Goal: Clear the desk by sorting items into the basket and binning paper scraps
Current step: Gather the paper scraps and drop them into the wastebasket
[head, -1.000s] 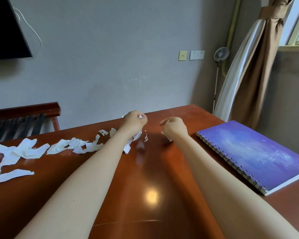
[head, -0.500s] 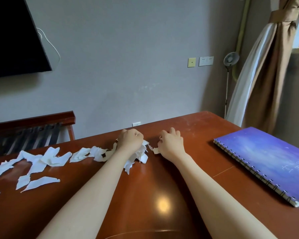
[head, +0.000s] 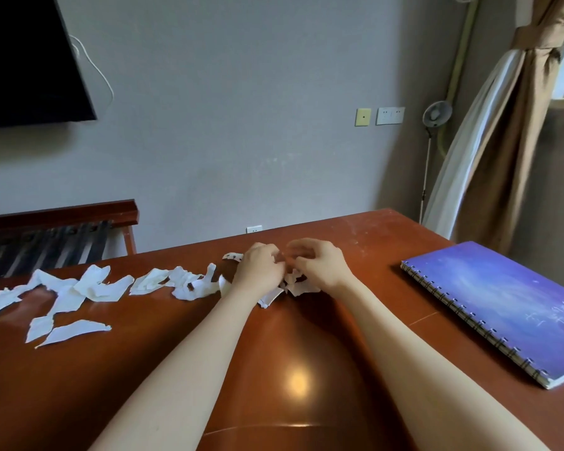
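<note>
Torn white paper scraps [head: 88, 288] lie in a loose row across the left and far part of the red-brown desk [head: 290, 369]. My left hand [head: 259, 268] and my right hand [head: 319, 266] meet at the far middle of the desk, fingers curled round a small bunch of scraps [head: 290, 286] that pokes out beneath both hands. A purple spiral notebook [head: 502, 304] lies flat on the right side of the desk. No basket or bin is in view.
A dark wooden bench [head: 59, 232] stands beyond the desk's far left edge. A wall-mounted black screen [head: 23, 60] hangs upper left. A floor lamp [head: 432, 151] and tied curtains [head: 508, 141] stand at the right.
My two hands have come together over the scraps at the far middle, and the right hand's fingers have curled in onto the bunch. The camera has tilted slightly.
</note>
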Tool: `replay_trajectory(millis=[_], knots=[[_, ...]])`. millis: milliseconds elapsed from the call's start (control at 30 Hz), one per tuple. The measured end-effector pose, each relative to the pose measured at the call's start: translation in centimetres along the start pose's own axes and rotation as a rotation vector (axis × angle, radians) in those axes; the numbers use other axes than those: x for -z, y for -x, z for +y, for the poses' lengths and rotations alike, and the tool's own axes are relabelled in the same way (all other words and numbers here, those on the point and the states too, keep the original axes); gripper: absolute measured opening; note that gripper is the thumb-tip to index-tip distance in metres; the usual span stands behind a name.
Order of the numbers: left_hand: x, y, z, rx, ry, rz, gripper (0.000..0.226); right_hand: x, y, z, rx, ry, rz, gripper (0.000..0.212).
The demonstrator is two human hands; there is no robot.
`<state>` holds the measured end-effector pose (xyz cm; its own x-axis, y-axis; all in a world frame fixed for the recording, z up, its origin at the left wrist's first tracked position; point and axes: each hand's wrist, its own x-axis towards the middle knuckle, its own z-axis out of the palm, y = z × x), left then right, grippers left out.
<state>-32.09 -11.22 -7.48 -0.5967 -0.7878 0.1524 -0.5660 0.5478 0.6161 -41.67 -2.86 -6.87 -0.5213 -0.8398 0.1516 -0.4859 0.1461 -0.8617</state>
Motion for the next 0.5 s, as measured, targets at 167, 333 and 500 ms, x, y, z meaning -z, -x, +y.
replay_trajectory(millis=[167, 333, 500], knots=[[0.1, 1.0, 0.2, -0.033, 0.007, 0.045, 0.018, 0.9, 1.0, -1.0, -0.099, 0.044, -0.385, 0.057], [0.4, 1.1, 0.6, -0.065, 0.008, 0.119, 0.028, 0.6, 1.3, -0.9, -0.127, 0.338, -0.42, 0.071], [1.0, -0.5, 0.1, 0.068, -0.397, -0.013, 0.065, 0.9, 1.5, -0.8, -0.094, 0.423, -0.367, 0.09]])
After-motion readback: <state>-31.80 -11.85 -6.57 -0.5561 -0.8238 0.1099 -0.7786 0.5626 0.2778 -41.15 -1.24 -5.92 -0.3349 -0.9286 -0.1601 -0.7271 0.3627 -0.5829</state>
